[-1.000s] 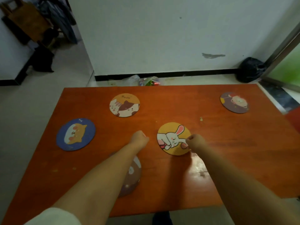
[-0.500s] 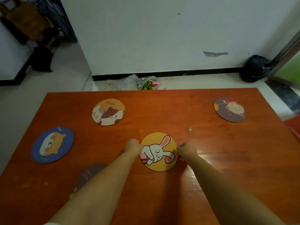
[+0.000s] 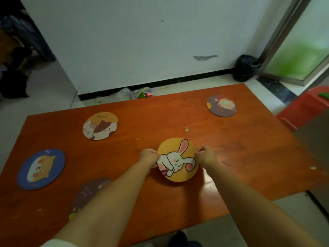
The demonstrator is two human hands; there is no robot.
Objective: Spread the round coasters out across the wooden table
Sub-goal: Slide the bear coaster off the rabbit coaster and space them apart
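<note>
A yellow rabbit coaster (image 3: 179,158) lies near the middle of the wooden table (image 3: 249,157). My left hand (image 3: 148,157) pinches its left rim and my right hand (image 3: 206,156) pinches its right rim. A cat coaster (image 3: 100,128) lies at the back left, a blue dog coaster (image 3: 41,169) at the left edge, and a purple coaster (image 3: 221,105) at the back right. Another dark purple coaster (image 3: 89,193) sits at the front left, partly hidden under my left forearm.
A white wall with a black skirting runs behind the table. Plastic bags (image 3: 140,94) lie on the floor past the far edge and a black bag (image 3: 246,70) sits by the door frame. A red stool (image 3: 306,106) stands to the right.
My left hand has come across and closed on the rabbit coaster's left rim; now both hands hold it. The view has shifted, so the table appears turned.
</note>
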